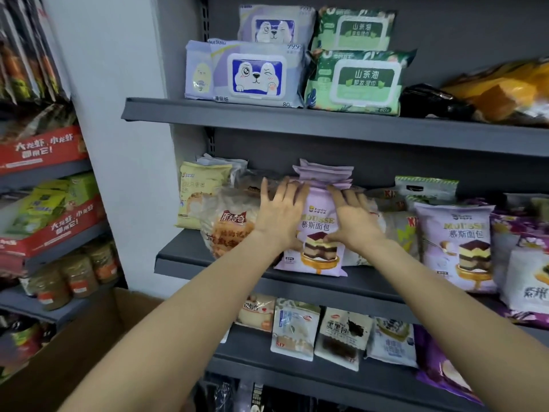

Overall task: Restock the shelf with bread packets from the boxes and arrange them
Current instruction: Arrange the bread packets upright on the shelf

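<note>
Left hand: your left hand (280, 215) lay flat on the left edge of the lilac mousse bread packet (319, 233), fingers spread and stretched upward, palm pressed to the wrapper rather than curled round it.
Right hand: your right hand (355, 220) pressed the packet's right edge the same way, fingers splayed wide, thumb low across the cake picture; no closed grip showed.
Packet: it stood upright at the front of the middle shelf (214, 264), squeezed between your two palms, with more lilac packets stacked behind it, their crimped tops (323, 172) showing above your fingers.
Left neighbour: a clear bag of round bread (228, 224) sat touching the packet's left side, with a yellow bread packet (199, 197) behind it.
Right neighbour: a second mousse packet (456, 242) stood upright further right, apart from yours.
Above: you had wet-wipe packs (246, 74) stacked on the upper shelf.
Below: small bread packets (297, 330) stood in a row on the lower shelf.
Box: a cardboard box (89, 346) sat low at your left.
</note>
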`<state>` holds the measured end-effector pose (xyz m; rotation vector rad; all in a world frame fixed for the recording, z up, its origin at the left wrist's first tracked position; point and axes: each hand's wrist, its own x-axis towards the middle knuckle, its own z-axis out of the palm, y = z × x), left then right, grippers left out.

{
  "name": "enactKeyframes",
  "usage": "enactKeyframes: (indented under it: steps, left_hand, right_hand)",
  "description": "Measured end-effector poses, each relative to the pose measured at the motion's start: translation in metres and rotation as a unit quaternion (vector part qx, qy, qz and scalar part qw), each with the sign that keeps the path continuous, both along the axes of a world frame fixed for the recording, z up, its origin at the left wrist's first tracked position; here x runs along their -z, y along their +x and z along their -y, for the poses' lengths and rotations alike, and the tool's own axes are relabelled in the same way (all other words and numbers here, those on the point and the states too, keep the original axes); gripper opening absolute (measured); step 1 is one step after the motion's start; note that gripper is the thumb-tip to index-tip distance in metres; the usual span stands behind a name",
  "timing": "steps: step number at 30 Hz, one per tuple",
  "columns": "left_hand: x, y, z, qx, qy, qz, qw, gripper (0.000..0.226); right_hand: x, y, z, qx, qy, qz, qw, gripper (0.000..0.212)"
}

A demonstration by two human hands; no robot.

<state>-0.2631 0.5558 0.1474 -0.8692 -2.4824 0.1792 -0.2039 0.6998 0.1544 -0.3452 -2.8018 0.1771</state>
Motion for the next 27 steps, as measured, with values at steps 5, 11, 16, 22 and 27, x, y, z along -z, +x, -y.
enactKeyframes:
  steps: [5, 11, 16, 22, 27]
  left_hand:
    - [0.011, -0.002, -0.009, -0.036, -0.046, 0.000, 0.998, 0.132]
    - [0.014, -0.005, -0.013, -0.053, -0.041, 0.004, 0.998, 0.134]
    - [0.001, -0.009, -0.013, -0.033, -0.024, -0.008, 0.999, 0.127]
    - [-0.002, -0.016, -0.018, -0.010, -0.056, -0.016, 0.998, 0.130]
    - [0.002, -0.019, -0.015, -0.001, -0.051, -0.021, 0.999, 0.119]
  right_hand:
    - [0.009, -0.008, 0.008, 0.019, 0.088, -0.068, 0.994, 0.101]
    - [0.002, -0.014, -0.002, -0.010, 0.099, -0.027, 0.995, 0.106]
    - [-0.033, -0.013, -0.034, -0.062, -0.100, 0.020, 0.993, 0.113]
    - [-0.052, -0.051, -0.057, -0.111, -0.240, 0.036, 0.964, 0.056]
    - [-0.057, -0.099, -0.050, -0.120, -0.127, 0.038, 0.984, 0.029]
